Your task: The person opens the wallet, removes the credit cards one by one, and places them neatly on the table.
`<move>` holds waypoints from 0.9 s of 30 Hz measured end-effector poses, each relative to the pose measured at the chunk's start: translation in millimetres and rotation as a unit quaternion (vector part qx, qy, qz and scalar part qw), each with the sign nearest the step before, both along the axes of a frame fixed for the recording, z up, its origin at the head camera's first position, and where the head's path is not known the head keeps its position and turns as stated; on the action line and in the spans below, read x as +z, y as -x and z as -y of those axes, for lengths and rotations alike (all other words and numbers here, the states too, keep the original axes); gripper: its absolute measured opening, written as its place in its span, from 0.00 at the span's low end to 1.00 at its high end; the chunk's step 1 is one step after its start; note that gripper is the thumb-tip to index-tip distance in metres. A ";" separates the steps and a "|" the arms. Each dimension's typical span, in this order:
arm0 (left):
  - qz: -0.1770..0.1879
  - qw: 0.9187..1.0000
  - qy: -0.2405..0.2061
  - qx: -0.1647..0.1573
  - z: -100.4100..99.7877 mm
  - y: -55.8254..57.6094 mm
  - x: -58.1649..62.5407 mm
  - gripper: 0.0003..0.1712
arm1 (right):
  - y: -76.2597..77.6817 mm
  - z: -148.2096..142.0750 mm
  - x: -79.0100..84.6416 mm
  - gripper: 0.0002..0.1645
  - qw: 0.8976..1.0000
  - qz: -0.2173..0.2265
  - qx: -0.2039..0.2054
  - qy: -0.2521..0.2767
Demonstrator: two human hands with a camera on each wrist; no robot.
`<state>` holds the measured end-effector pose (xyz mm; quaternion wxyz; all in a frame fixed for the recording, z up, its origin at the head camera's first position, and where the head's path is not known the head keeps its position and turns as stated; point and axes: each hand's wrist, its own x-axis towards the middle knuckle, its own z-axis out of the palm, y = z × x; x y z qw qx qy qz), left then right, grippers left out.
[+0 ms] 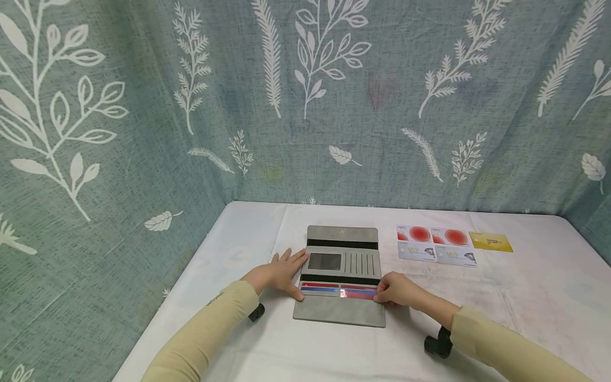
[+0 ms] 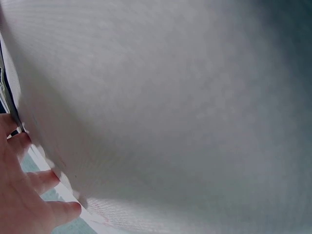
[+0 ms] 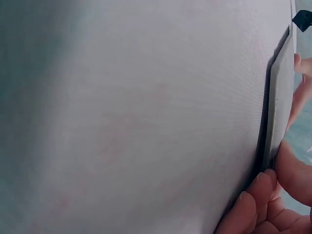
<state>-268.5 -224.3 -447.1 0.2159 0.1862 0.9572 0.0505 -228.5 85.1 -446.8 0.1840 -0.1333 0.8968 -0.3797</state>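
A grey long wallet (image 1: 339, 310) lies unfolded on the white-covered table in the head view. Red-and-blue cards (image 1: 320, 289) sit in its lower slots, left and right; the upper panel has a dark window (image 1: 324, 261) and a row of slots. My left hand (image 1: 282, 276) rests spread along the wallet's left edge, thumb at the lower panel and fingers straight. At the right edge, beside the lower card slots, my right hand (image 1: 397, 289) pinches the wallet. The right wrist view shows the thumb (image 3: 295, 175) on top and curled fingers beneath the wallet's edge (image 3: 280, 97).
Right of the wallet lie two white cards with red circles (image 1: 414, 233), two silver VIP cards (image 1: 455, 256) below them, and a gold card (image 1: 491, 242). A leaf-patterned curtain (image 1: 382, 159) hangs behind the table and at its sides.
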 end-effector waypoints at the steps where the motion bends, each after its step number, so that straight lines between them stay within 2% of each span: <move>1: 0.000 1.000 -0.002 0.001 -0.1 0.0 0.0 0.66 | 0.3 0.0 -0.2 0.10 1.000 -0.001 0.001 0.000; 27: -0.003 1.000 0.000 0.000 -1.5 -1.2 0.7 0.66 | 2.7 0.2 -2.6 0.11 1.000 -0.003 -0.004 -0.006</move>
